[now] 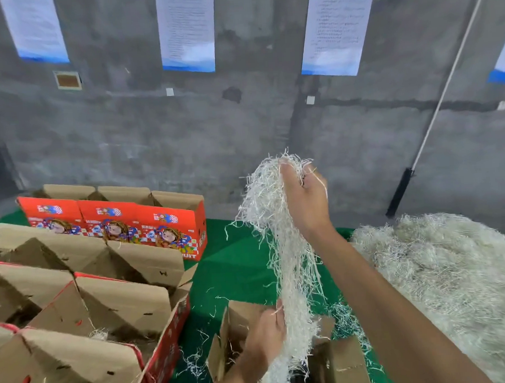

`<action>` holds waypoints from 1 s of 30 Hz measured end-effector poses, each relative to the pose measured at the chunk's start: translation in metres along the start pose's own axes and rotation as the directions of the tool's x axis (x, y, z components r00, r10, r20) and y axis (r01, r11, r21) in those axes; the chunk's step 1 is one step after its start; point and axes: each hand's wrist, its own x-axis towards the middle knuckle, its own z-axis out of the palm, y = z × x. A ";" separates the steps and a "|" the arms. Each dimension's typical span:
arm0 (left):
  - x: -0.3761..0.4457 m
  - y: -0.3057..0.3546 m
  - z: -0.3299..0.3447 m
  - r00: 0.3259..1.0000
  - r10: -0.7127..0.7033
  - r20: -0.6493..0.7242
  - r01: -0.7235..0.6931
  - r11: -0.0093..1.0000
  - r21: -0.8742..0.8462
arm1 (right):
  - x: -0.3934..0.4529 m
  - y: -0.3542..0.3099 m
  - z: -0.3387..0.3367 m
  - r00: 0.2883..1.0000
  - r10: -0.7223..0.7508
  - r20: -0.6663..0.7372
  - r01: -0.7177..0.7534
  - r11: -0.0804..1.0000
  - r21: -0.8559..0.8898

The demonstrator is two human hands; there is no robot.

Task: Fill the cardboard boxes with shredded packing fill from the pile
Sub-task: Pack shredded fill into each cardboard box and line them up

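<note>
My right hand [305, 197] is raised high and grips the top of a long hank of white shredded fill [280, 248]. The hank hangs down into an open cardboard box [237, 318] at the bottom centre. My left hand [266, 337] is low at that box's mouth and pinches the lower strands of the hank. The big pile of shredded fill [442, 269] lies on the right of the green table [234, 265].
Several open red-printed cardboard boxes [115, 225] stand in rows on the left, flaps up, the nearest [87, 361] with some fill inside. Loose shreds litter the green surface. A grey wall with posted sheets and a leaning white pole [434, 114] stands behind.
</note>
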 end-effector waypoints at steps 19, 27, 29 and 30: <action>0.043 0.094 -0.146 0.829 -0.168 -0.534 -0.173 0.830 -0.530 | -0.029 0.061 -0.063 0.984 0.148 -0.095 -0.155 0.985 -0.069; 0.015 0.094 -0.067 0.984 -0.031 -0.176 -0.033 0.937 -0.348 | -0.047 0.030 -0.016 0.981 -0.022 0.194 0.015 0.999 0.036; 0.011 0.072 -0.059 0.989 -0.037 -0.144 0.017 0.990 -0.139 | -0.033 0.022 -0.023 0.987 -0.036 0.160 0.012 0.988 0.154; 0.012 0.054 -0.050 0.983 -0.091 -0.162 0.076 0.993 -0.095 | -0.027 0.020 -0.028 0.986 -0.043 0.164 0.015 0.986 0.168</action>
